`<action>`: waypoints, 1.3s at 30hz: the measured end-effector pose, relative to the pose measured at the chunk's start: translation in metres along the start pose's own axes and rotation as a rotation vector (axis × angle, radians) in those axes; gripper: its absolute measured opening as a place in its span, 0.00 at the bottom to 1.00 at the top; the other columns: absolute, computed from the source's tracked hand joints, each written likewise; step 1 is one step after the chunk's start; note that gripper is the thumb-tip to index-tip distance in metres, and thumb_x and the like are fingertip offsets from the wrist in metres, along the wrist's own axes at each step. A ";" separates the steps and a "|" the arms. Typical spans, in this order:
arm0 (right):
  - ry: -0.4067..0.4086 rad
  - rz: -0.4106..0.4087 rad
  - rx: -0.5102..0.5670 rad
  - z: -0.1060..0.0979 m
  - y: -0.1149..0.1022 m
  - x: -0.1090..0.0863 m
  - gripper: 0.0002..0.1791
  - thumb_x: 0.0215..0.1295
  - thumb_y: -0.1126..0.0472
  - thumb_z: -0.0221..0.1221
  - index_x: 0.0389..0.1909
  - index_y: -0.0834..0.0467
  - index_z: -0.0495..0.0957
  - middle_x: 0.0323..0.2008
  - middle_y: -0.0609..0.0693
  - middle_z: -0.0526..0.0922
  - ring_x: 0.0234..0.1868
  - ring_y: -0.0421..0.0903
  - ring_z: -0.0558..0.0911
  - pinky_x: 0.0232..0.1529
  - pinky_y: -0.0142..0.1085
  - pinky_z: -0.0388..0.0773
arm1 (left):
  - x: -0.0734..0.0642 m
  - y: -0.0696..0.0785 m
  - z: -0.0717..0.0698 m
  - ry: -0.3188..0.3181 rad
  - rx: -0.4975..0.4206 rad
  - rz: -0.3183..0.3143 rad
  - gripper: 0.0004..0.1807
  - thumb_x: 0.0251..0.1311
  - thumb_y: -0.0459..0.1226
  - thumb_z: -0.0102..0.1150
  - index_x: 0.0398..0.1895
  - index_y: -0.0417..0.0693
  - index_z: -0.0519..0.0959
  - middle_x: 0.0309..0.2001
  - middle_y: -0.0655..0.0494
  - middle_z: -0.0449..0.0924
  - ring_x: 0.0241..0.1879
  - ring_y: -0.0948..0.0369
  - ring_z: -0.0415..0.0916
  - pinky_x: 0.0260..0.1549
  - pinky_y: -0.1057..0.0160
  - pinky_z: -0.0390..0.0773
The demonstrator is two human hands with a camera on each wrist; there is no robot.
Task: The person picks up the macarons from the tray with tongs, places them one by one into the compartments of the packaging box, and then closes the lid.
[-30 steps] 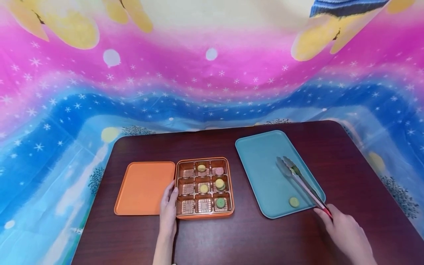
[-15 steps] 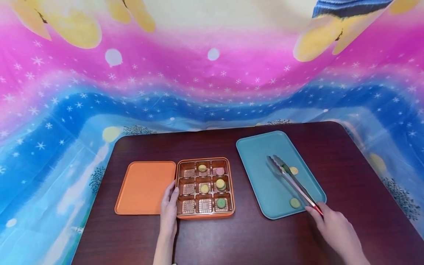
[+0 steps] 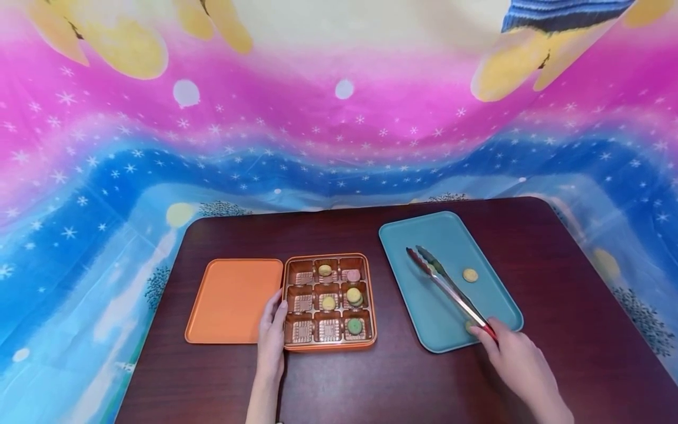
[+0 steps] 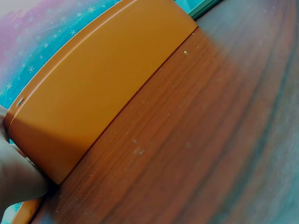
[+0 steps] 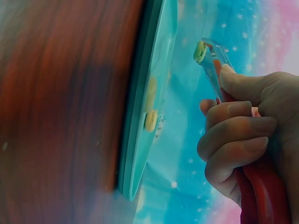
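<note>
My right hand (image 3: 521,359) grips metal tongs (image 3: 457,296) with red handles above the teal tray (image 3: 408,282). In the right wrist view, a green macaron (image 5: 200,52) sits between the tong tips; from the head it is hard to make out. A yellow macaron (image 3: 470,275) lies on the tray, and a greenish macaron (image 3: 469,325) is partly hidden behind the tongs. Against the left side of the orange box (image 3: 331,347) rests my left hand (image 3: 271,335), its fingers fairly straight and its thumb at the rim. Several macarons, yellow, green and pink, lie in the box's brown divided insert (image 3: 328,331).
An orange lid (image 3: 230,303) lies flat just left of the box. Dark wood tabletop (image 3: 365,388) runs between box and tray and along the front. A patterned cloth backdrop (image 3: 328,141) rises behind the table.
My right hand and the tongs have moved left across the tray towards the box, uncovering the yellow macaron and partly covering the greenish one. My left hand stays at the box.
</note>
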State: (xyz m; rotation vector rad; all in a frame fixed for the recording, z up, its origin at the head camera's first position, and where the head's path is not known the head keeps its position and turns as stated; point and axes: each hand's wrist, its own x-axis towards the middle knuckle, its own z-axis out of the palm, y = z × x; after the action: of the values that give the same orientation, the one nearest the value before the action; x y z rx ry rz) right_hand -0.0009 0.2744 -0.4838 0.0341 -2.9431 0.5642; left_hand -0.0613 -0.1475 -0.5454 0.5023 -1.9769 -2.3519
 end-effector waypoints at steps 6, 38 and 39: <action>-0.106 0.031 -0.004 -0.003 -0.011 0.008 0.21 0.75 0.51 0.62 0.27 0.53 0.64 0.18 0.46 0.57 0.18 0.45 0.61 0.22 0.41 0.61 | 0.000 0.000 0.001 0.016 0.008 0.014 0.29 0.81 0.44 0.48 0.78 0.42 0.63 0.74 0.44 0.66 0.63 0.59 0.69 0.55 0.71 0.72; 0.061 -0.204 0.020 0.010 -0.051 0.021 0.24 0.64 0.57 0.71 0.24 0.49 0.62 0.17 0.38 0.54 0.16 0.37 0.58 0.19 0.34 0.57 | 0.000 -0.001 0.000 0.007 -0.016 0.003 0.28 0.81 0.43 0.48 0.78 0.42 0.63 0.69 0.40 0.69 0.58 0.61 0.71 0.54 0.69 0.72; 0.056 -0.203 0.022 0.011 -0.052 0.021 0.24 0.65 0.57 0.71 0.24 0.49 0.62 0.17 0.38 0.54 0.16 0.37 0.58 0.19 0.34 0.58 | 0.000 -0.001 0.000 0.007 -0.019 0.003 0.28 0.81 0.43 0.48 0.78 0.42 0.63 0.69 0.40 0.69 0.58 0.61 0.72 0.53 0.69 0.73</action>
State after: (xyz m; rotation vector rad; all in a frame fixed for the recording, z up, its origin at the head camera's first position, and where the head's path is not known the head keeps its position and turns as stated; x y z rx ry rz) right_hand -0.0207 0.2226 -0.4715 0.3098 -2.8338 0.5572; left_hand -0.0613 -0.1471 -0.5466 0.5055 -1.9500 -2.3616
